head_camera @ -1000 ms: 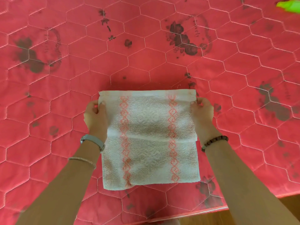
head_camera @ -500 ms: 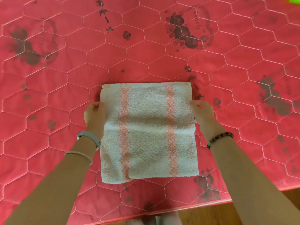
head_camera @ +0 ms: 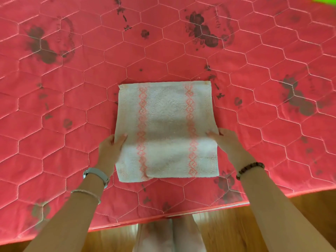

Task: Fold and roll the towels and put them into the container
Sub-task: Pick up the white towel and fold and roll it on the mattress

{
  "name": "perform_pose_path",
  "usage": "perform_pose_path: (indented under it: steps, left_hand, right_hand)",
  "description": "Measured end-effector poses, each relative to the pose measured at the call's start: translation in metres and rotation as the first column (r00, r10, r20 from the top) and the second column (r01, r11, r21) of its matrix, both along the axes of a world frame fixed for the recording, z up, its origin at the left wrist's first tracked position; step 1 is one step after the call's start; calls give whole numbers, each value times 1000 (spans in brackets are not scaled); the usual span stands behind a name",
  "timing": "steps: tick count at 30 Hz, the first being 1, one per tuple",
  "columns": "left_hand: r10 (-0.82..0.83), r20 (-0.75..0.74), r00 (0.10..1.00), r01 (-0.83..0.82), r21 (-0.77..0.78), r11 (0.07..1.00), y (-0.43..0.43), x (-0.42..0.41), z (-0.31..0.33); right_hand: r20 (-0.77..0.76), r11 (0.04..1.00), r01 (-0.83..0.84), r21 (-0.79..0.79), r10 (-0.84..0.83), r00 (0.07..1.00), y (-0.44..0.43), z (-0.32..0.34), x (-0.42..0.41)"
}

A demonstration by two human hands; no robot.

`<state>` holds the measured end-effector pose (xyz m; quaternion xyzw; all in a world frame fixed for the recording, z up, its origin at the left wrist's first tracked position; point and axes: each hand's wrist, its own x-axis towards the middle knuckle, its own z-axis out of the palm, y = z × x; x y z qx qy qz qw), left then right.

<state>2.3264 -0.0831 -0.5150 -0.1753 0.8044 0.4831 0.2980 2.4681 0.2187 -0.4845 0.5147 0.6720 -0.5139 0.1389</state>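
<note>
A white towel (head_camera: 166, 113) with two pink patterned stripes lies folded flat on the red quilted mat (head_camera: 72, 106), its far edge straight and its near part doubled over. My left hand (head_camera: 111, 149) pinches the towel's left edge at about mid-length. My right hand (head_camera: 225, 141) pinches the right edge at the same height, thumb on top. Both hands grip the fold line of the upper layer. The container is not clearly in view.
The mat's near edge (head_camera: 163, 216) runs across the bottom, with wooden floor (head_camera: 300, 211) and my legs (head_camera: 171, 235) beyond it. A blurred bright green object (head_camera: 325, 0) shows at the top right corner.
Both hands slid back along the towel's side edges toward me, from near the far corners to mid-length. The towel's far edge now lies flat on the mat.
</note>
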Motion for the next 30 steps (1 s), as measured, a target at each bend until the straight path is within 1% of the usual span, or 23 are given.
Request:
perform_pose_path:
  steps: [2, 4, 8, 11, 14, 17, 20, 24, 27, 29, 30]
  left_hand:
    - [26, -27, 999, -26, -2, 1000, -5, 6, -2]
    - [22, -31, 999, -22, -20, 1000, -10, 13, -5]
    - [-32, 6, 999, 33, -66, 997, -20, 32, -11]
    - [-115, 25, 993, 117, -94, 989, -32, 48, -13]
    - [-160, 22, 987, 162, -89, 983, -41, 62, -12]
    - [-163, -36, 986, 157, -124, 980, -49, 71, -10]
    - [-206, -70, 976, 193, -158, 968, -59, 76, -14]
    - [-252, -97, 963, 221, -251, 942, -66, 80, -18]
    - [-269, -95, 959, 226, -322, 919, -69, 84, -15]
    - [-270, -99, 958, 213, -386, 898, -69, 88, -10]
    - [-272, -129, 954, 196, -419, 887, -67, 90, -7]
  right_hand:
    - [-1, 998, -20, 61, 21, 1000, -2, 1, 7]
    - [2, 996, -35, 86, 35, 999, -7, 2, 15]
    - [72, 994, -107, 28, 105, 992, -15, 2, 35]
    - [113, 988, -154, -5, 154, 982, -20, -4, 52]
    - [91, 991, -130, -13, 130, 987, -27, -7, 67]
    - [42, 991, -116, 63, 113, 993, -30, -13, 81]
    - [43, 988, -110, 105, 106, 993, -33, -19, 92]
    - [62, 987, -127, 95, 121, 991, -37, -23, 103]
    - [65, 992, -85, 95, 79, 995, -38, -26, 116]
    - [67, 991, -54, 125, 46, 997, -40, -25, 124]
    - [67, 987, -42, 157, 31, 997, -42, -24, 126]
